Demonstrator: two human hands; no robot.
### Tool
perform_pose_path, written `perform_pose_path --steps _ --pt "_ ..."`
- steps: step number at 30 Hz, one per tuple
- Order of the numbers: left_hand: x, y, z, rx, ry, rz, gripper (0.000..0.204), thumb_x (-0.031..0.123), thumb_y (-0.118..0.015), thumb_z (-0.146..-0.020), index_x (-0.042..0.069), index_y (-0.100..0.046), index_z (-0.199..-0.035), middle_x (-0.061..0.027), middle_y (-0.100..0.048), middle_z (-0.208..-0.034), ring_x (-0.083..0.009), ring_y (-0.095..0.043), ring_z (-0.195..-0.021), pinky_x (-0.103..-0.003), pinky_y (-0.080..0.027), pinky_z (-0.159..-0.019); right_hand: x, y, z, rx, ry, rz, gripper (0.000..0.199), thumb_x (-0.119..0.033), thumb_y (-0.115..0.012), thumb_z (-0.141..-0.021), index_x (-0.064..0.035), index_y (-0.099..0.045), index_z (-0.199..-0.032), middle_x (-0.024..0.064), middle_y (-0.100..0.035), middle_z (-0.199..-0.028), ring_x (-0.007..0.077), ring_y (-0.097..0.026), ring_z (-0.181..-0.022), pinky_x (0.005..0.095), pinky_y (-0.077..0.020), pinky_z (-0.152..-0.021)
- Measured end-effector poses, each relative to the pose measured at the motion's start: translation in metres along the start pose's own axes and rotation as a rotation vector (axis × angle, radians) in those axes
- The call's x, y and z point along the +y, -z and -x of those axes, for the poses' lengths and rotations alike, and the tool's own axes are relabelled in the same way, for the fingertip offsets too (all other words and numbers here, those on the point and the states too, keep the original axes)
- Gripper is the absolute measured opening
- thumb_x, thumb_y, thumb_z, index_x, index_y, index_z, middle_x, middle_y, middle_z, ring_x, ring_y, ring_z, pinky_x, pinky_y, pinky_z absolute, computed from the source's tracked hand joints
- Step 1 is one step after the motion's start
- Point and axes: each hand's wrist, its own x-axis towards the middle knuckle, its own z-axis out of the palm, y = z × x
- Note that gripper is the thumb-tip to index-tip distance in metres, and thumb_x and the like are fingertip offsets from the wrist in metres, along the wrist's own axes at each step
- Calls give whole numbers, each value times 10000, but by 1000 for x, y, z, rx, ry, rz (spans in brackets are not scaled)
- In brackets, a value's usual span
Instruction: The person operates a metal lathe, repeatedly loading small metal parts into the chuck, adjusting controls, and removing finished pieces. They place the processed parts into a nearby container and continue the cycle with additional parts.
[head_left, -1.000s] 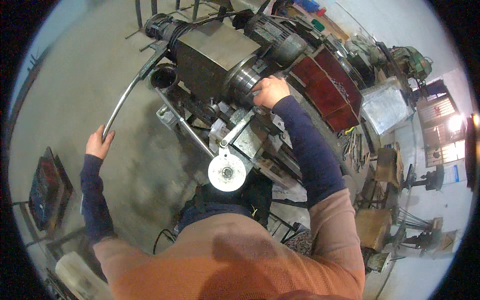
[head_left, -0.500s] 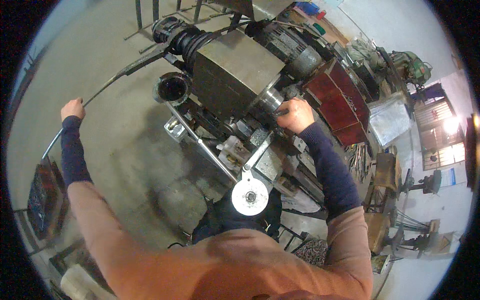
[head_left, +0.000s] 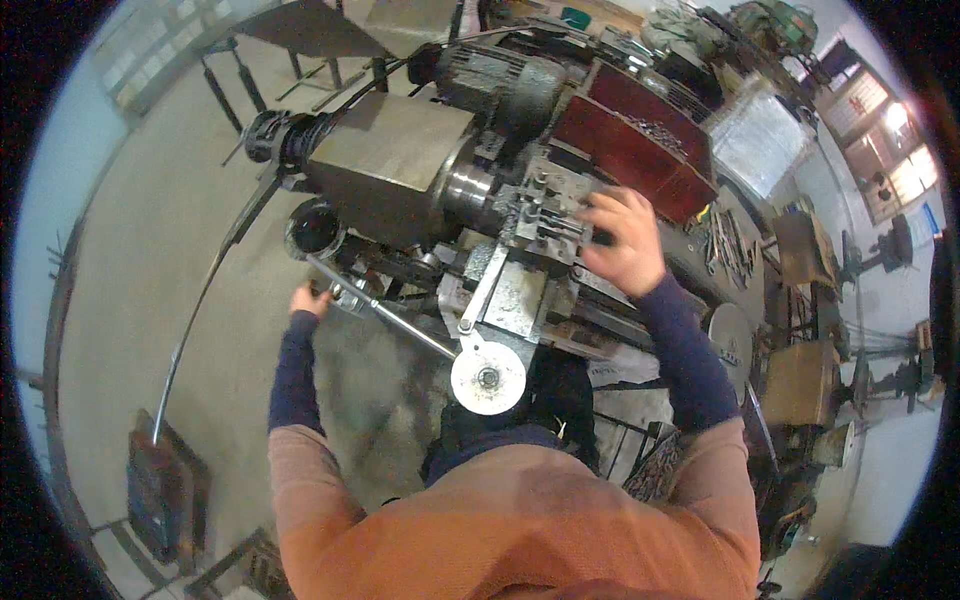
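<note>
We rest the right hand (head_left: 622, 243), fingers spread, on the tool post (head_left: 545, 212) atop the lathe (head_left: 400, 170); the left hand (head_left: 310, 298) closes on the lever (head_left: 385, 312) at its front edge. Best kept clear of the chuck (head_left: 470, 192).

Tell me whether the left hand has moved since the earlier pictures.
Yes. The left hand has left the long bent rod out on the person's left and come in to the lathe, now at the lever below its grey headstock.
</note>
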Motion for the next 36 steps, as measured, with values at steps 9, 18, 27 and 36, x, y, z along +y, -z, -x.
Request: perform_pose_path --steps 9,18,27,36 --pt "49 -5 -20 -240 -10 -549 212 289 -585 -727 109 -652 -817 -121 -650 -821 -286 -628 -786 -411 -488 -695 89 100 254 -149 -733 239 307 -116 -621 -570 -62 -644 -872 140 -624 -920 308 -558 -905 373 -437 -787" --pt "33 40 17 -126 235 613 463 273 -621 -768 -15 -504 -1112 -177 -626 -758 -241 -620 -565 -337 -502 -516 188 161 576 -524 -1454 589 431 -281 -615 -684 -112 -560 -1076 188 -617 -916 334 -599 -851 396 -486 -733" --pt "151 36 18 138 547 1148 296 114 -590 -767 -129 -452 -866 -203 -592 -642 -285 -594 -465 -338 -476 -389 157 149 579 -613 -1840 770 346 -346 -605 -717 -110 -642 -967 146 -629 -980 307 -605 -916 417 -491 -751" --pt "152 19 16 195 555 1074 195 16 -536 -721 -77 -431 -856 -171 -595 -643 -243 -589 -438 -306 -421 -356 67 114 555 -329 -1949 697 388 -321 -628 -650 -48 -630 -926 178 -623 -951 353 -593 -886 428 -469 -767"
